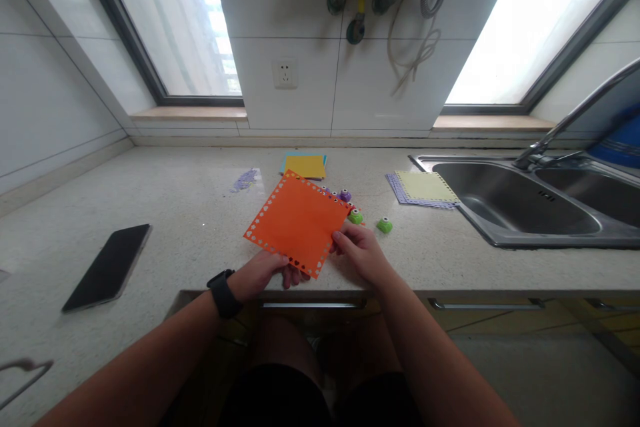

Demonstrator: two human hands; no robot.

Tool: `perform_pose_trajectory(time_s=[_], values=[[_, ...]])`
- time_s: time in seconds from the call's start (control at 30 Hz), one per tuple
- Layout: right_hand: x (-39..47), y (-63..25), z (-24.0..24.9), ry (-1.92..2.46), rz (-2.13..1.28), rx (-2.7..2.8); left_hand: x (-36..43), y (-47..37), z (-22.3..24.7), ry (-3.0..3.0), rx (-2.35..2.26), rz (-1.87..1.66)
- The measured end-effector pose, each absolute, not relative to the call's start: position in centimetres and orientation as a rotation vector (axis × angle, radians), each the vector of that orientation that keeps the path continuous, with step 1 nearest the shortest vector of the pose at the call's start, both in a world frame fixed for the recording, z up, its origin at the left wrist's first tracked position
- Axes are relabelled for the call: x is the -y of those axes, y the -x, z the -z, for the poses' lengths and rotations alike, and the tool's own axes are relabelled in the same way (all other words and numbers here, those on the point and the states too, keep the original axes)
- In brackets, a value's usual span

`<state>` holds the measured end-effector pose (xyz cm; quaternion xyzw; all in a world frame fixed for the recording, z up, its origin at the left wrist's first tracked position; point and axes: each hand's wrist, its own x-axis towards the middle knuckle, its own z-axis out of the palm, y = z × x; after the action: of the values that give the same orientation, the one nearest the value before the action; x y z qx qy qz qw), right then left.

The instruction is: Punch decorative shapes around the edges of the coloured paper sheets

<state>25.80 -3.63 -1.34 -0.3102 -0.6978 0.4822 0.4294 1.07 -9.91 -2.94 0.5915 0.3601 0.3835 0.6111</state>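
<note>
Between my hands is a square sheet of orange paper (300, 220), tilted cornerwise above the counter, with small shapes punched along its edges. My left hand (267, 272) pinches its lower edge, thumb on top and fingers beneath. At the right edge, the thumb and fingers of my right hand (357, 248) grip the sheet. Just behind the paper lie small craft punches: a purple one (345, 195), a green one (355, 216), and others partly hidden by the sheet. Another green punch (385, 225) sits apart to the right.
A yellow and blue paper stack (305, 165) lies at the back. Purple paper scraps (245, 180) are left of it. Punched cream and purple sheets (425, 188) lie beside the steel sink (500, 240). A dark tablet (107, 267) rests on the left.
</note>
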Motion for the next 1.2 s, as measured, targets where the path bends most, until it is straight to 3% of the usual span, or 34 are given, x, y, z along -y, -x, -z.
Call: perform_pose_trajectory(time_s=[0.8,1.2], values=[[4.2,-25.8,0.5,0.783,-1.198,1.807,11.0,-2.7,-0.4,-1.407,-1.042,-0.847],[4.3,-25.9,0.3,0.770,-1.211,1.846,11.0,-3.0,0.1,-1.359,-1.203,-0.833]])
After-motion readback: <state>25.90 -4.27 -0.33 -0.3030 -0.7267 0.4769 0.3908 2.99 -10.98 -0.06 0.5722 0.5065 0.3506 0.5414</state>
